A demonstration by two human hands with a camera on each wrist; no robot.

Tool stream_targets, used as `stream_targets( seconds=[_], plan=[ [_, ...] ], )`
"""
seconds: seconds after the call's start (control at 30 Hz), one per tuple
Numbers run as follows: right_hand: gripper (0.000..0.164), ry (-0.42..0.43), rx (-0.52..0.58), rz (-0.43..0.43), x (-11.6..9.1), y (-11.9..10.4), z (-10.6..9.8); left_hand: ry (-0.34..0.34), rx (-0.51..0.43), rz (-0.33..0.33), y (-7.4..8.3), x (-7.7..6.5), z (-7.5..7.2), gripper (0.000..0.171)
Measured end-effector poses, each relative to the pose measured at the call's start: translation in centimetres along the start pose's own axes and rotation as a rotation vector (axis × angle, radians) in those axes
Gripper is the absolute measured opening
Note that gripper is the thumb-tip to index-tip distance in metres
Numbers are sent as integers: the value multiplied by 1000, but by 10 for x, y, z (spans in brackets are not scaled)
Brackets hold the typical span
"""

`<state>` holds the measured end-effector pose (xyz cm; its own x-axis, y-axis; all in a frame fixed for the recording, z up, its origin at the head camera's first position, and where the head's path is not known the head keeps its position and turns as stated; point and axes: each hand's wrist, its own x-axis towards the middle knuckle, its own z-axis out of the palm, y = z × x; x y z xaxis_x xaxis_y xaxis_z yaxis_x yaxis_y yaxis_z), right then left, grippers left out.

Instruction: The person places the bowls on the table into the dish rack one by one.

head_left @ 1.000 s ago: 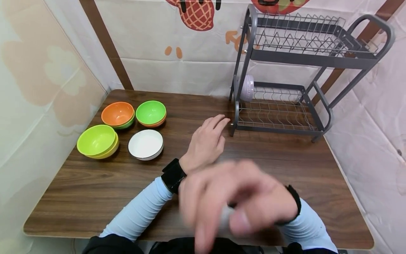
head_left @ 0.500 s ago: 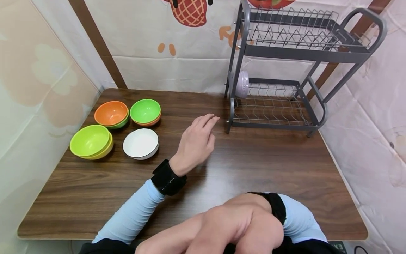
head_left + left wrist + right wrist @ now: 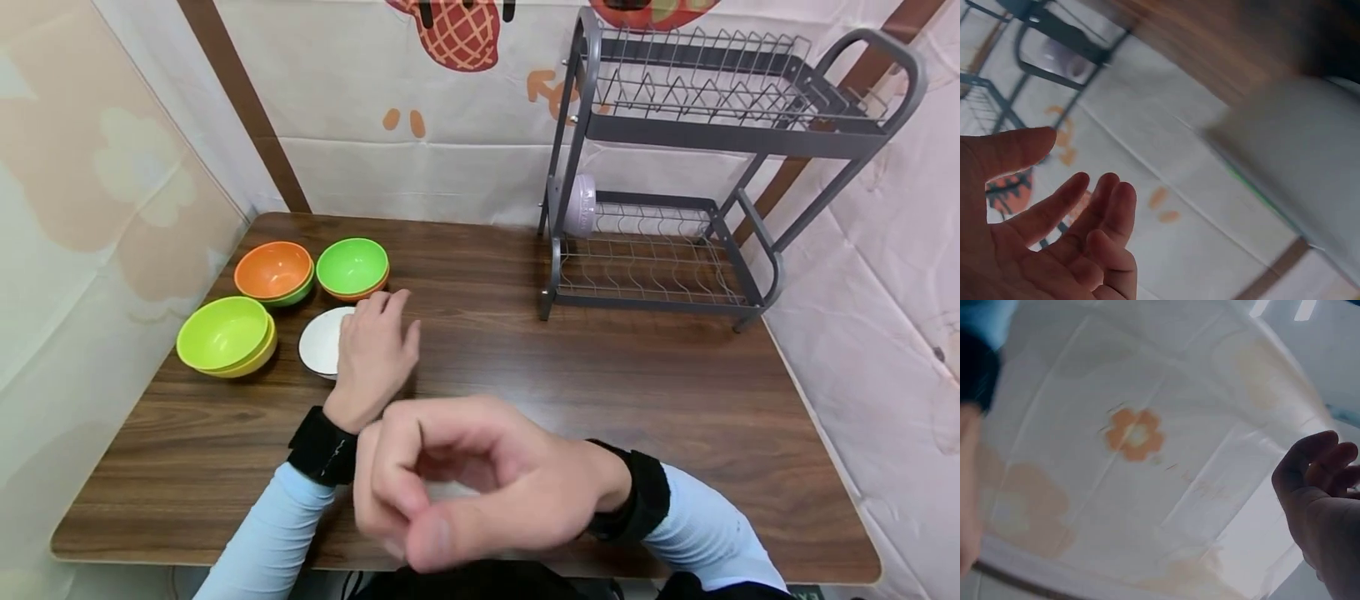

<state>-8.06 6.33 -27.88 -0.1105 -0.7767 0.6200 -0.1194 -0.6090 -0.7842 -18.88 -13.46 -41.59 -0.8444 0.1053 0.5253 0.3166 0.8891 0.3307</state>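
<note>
My left hand (image 3: 375, 350) reaches over the right side of a white bowl (image 3: 321, 343) with a dark rim, hiding part of it. Its fingers are relaxed, with nothing between them in the left wrist view, where a blurred pale curved surface (image 3: 1291, 150) fills the right side. Close to the head camera, my right hand (image 3: 480, 483) is raised above the table's front, fingers loosely curled and holding nothing visible. Around the white bowl stand a green bowl (image 3: 352, 263) on an orange one, an orange bowl (image 3: 273, 268) on a green one, and a lime bowl (image 3: 222, 332) on a yellow one.
A grey two-tier dish rack (image 3: 720, 137) stands at the back right of the wooden table (image 3: 637, 375). A pale purple bowl (image 3: 581, 206) leans upright at the left end of its lower tier. Printed cloth (image 3: 337, 100) hangs behind and on both sides.
My left hand has moved left from beside the rack to the white bowl. My right hand dipped toward the front edge, then rose with its fingers curled. The bowls stay put.
</note>
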Motion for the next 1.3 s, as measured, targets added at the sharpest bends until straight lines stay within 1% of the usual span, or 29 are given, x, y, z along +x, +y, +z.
stream_targets(
  seconds=[0.07,0.1,0.17,0.27,0.37,0.47,0.57,0.73,0.93,1.0,1.1,1.2,1.3],
  plan=[
    [19,83,-143,55,3,1,-3,-10,20,-48,-11,-6,-3,41],
    [20,107,-219,85,3,4,-6,-21,27,-70,-16,-9,-5,42],
    [22,138,-335,139,1,13,-10,-40,40,-101,-23,-15,-8,43],
    [18,154,-473,195,-2,29,-17,-59,56,-135,-31,-24,-11,41],
    [16,171,-591,255,-9,48,-25,-69,73,-159,-35,-32,-13,39],
    [15,196,-678,321,-18,66,-34,-72,89,-171,-38,-37,-13,38],
    [14,227,-724,362,-26,81,-43,-75,109,-164,-41,-41,-12,36],
    [12,265,-750,401,-37,98,-58,-66,125,-147,-46,-44,-12,28],
    [7,320,-760,504,-48,106,-72,-66,99,-132,-49,-48,-12,17],
    [8,344,-770,525,-50,109,-76,-76,95,-130,-50,-50,-11,16],
    [6,383,-798,534,-54,111,-80,-95,90,-130,-52,-52,-11,14],
    [3,380,-846,535,-56,112,-82,-105,93,-135,-53,-53,-10,11],
    [5,344,-918,538,-56,112,-83,-101,107,-138,-56,-52,-8,9]
  ],
)
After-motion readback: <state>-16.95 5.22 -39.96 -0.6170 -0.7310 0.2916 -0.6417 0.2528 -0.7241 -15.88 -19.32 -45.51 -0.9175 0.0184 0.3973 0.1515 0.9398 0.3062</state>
